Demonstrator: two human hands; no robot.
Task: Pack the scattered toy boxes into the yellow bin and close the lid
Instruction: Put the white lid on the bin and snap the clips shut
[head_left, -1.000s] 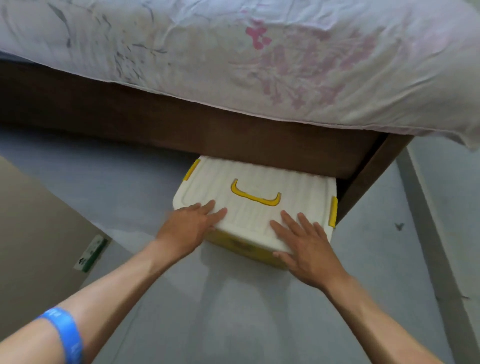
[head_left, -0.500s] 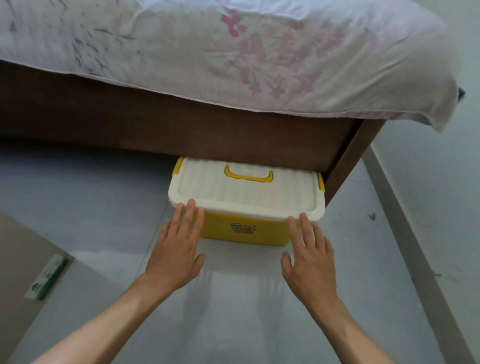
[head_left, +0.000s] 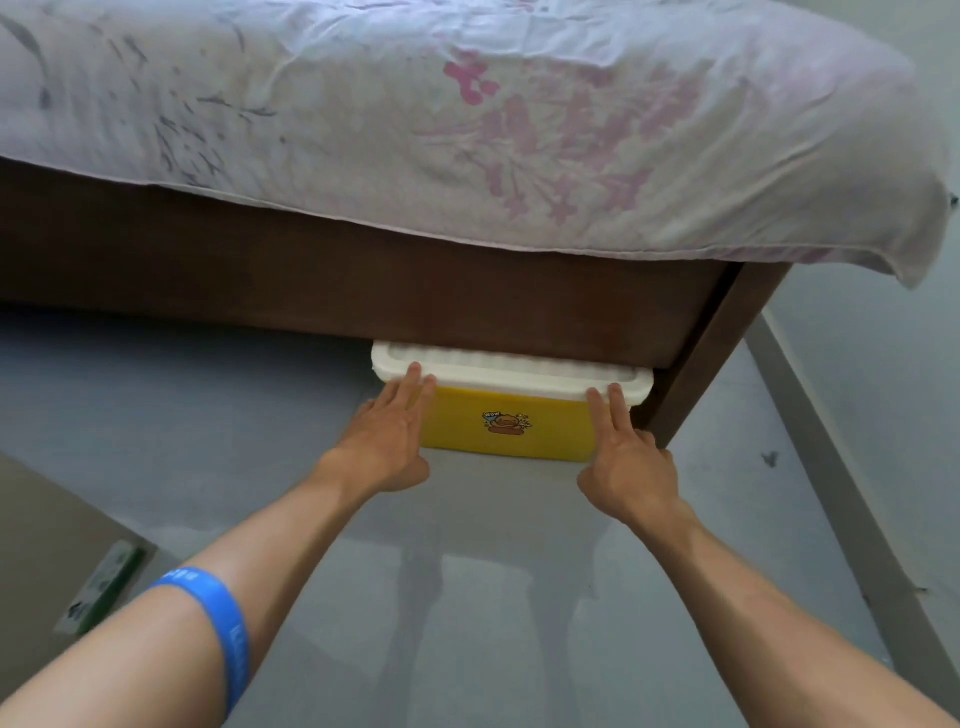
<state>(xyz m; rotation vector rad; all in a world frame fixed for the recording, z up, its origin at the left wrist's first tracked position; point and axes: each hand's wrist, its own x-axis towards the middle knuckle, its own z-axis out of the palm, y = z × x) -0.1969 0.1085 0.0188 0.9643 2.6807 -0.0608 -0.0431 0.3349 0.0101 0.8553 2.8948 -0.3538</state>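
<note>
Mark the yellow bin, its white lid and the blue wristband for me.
yellow bin (head_left: 506, 431): head view, front wall beside the duck sticker.
white lid (head_left: 509, 376): head view, front rim between the hands.
blue wristband (head_left: 218, 610): head view, band on the left forearm.

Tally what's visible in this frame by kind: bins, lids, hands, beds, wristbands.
Yellow bin: 1
White lid: 1
Hands, left hand and right hand: 2
Bed: 1
Blue wristband: 1
Total: 6
</note>
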